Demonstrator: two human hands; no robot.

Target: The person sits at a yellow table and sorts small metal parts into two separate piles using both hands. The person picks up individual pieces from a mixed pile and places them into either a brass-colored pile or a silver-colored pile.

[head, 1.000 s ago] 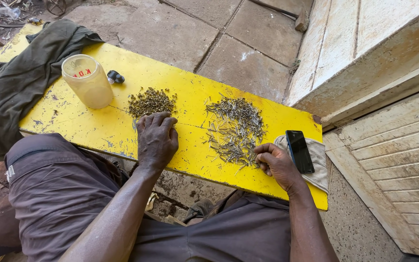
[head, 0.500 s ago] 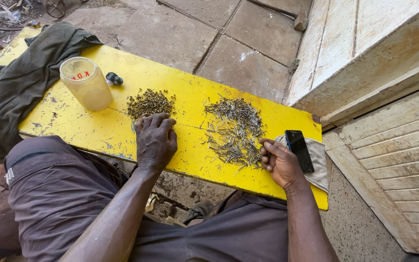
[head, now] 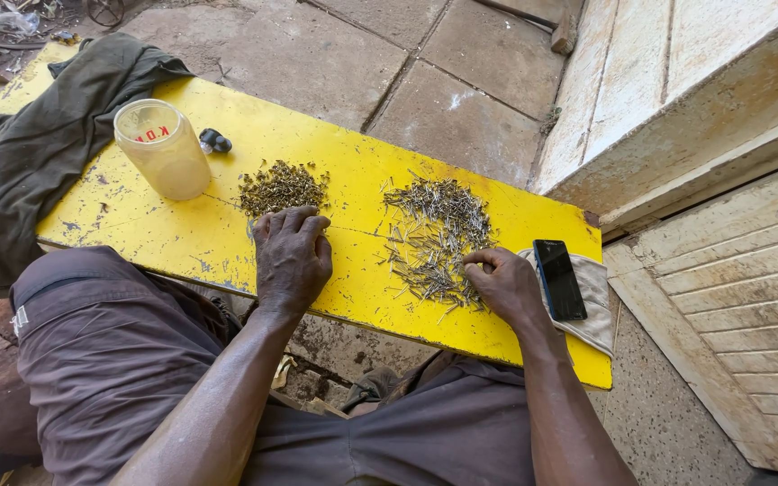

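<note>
On the far left a dark green cloth (head: 38, 153) hung over the end of the yellow board (head: 137, 234), which rested across the person's knees. Next to the cloth stood a cloudy plastic jar (head: 162, 148), upright and with no lid, and just right of it lay a small black object (head: 215, 140); what it was, I could not tell.

Then came the small pile (head: 281, 186) of short dark pieces, heaped close together near the middle of the board. The left hand (head: 292, 256) lay flat, palm down, with the fingers loosely spread and the tips just touching the near edge of this pile. It held nothing.

Further right was the big pile (head: 434, 234) of thin grey nails. These lay mixed, pointing in every direction, but the pile as a whole was stretched from the far side of the board toward the near edge. The right hand (head: 508, 286) rested at its near right corner, with the fingers curled and pressed together on the nails; whether one was pinched between them, I could not see.

I judged the sorting to be about a third done, because the small pile was much less than the big one.

At the right end a black phone (head: 558, 279) lay on a folded pale cloth (head: 598, 310).
</note>
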